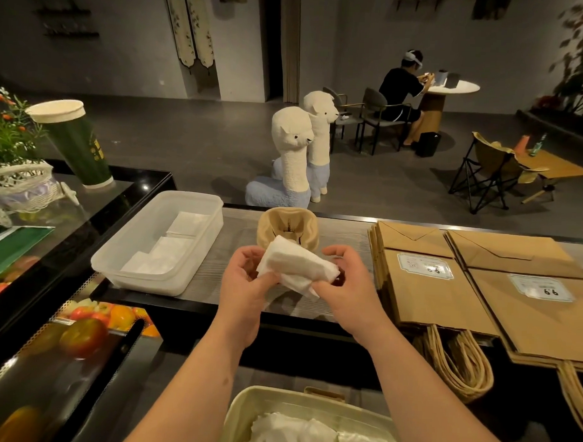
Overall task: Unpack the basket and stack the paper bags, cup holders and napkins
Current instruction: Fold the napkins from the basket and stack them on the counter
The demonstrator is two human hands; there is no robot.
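Note:
A folded white napkin [295,263] is held above the counter by both hands. My left hand [245,282] grips its left end and my right hand [344,285] pinches its right lower corner. Behind it sits a stack of tan pulp cup holders [286,224]. A clear plastic tub [157,242] to the left holds stacked white napkins [163,252]. Two piles of brown paper bags [423,278] [538,295] lie flat on the right, handles hanging over the edge. The cream basket [264,405] at the bottom holds more loose napkins [309,433].
A raised black counter on the left carries a tall green paper cup [78,140] and a wicker planter [17,181]. Fruit shows through a display case [81,336] below. Beyond the counter stand two alpaca figures [299,155]; a person sits at a far table.

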